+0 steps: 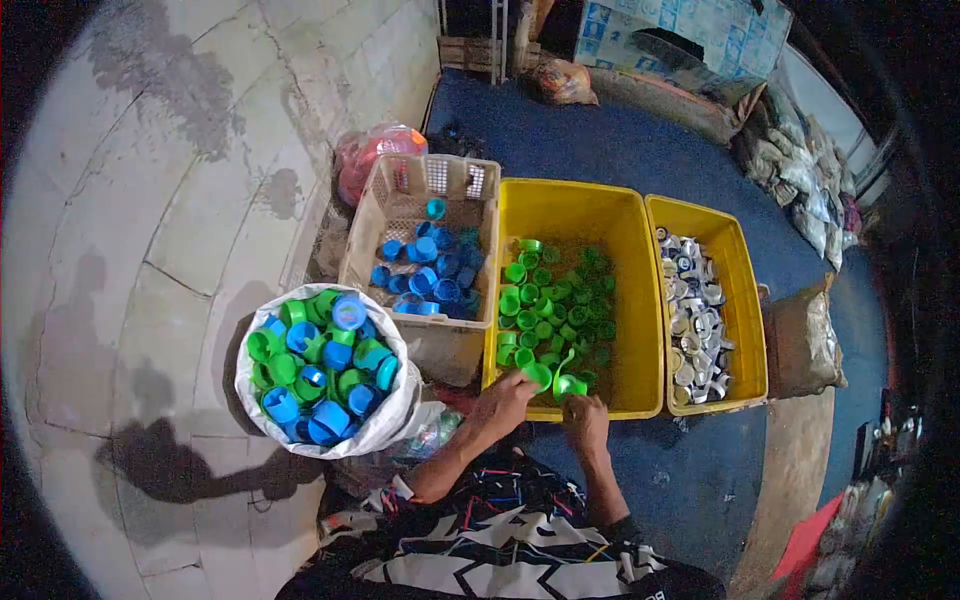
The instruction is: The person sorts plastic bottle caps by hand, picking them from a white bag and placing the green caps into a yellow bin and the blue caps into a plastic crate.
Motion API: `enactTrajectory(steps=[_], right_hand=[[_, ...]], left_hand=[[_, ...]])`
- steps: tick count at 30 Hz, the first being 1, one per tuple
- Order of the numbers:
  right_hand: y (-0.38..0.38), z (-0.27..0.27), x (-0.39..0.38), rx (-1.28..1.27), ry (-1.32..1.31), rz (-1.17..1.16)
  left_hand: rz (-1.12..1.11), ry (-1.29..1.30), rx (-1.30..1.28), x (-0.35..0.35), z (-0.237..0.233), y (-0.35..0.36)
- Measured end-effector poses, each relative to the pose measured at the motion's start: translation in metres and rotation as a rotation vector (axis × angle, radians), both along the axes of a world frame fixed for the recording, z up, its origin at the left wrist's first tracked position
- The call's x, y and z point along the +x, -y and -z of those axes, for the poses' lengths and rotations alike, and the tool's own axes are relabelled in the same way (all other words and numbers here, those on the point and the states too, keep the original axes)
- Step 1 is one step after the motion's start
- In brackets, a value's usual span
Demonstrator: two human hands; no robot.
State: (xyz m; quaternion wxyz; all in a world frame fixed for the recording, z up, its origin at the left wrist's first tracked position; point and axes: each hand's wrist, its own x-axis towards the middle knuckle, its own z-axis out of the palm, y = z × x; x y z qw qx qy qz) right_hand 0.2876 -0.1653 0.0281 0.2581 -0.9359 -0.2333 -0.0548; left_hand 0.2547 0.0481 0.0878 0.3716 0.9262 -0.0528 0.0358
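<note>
Over the near edge of the middle yellow bin (pixel 652 300), my left hand (pixel 503 402) is closed on a green plastic cap (pixel 538 376). Close beside it, my right hand (pixel 586 418) grips another green cap (pixel 570 386), from which a curved green strip sticks up. Many loose green caps (pixel 545 305) lie on the bin floor below both hands. To the left, a white sack (pixel 393 425) is full of mixed blue and green caps (pixel 320 365). Blue caps (pixel 425 280) lie in the pale plastic crate (pixel 365 225) behind the sack.
A second yellow bin (pixel 745 300) on the right holds white and silvery caps (pixel 695 320). Beyond it stands a brown sack (pixel 800 345). A pink plastic bag (pixel 372 160) sits behind the crate. Full sacks (pixel 800 170) and a blue-white patterned box (pixel 690 45) are at the back.
</note>
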Motion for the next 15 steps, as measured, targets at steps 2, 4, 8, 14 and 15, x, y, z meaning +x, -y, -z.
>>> enactTrajectory(steps=[2, 4, 8, 14, 15], right_hand=[[0.004, -0.017, 0.028, -0.067, 0.006, 0.031], [0.004, -0.02, 0.062, 0.027, -0.02, 0.069], [0.005, -0.019, 0.095, 0.084, -0.172, 0.067], [0.018, 0.063, 0.098, -0.05, -0.292, 0.009], [0.015, 0.079, 0.093, -0.061, -0.155, -0.06]], left_hand=[[0.029, 0.048, -0.015, 0.031, 0.009, 0.013], [0.01, 0.123, 0.098, 0.061, 0.016, 0.024], [0.068, 0.011, 0.202, 0.07, 0.018, 0.031], [-0.06, -0.081, 0.194, 0.024, 0.021, 0.013], [-0.104, -0.089, 0.187, 0.016, 0.02, 0.009]])
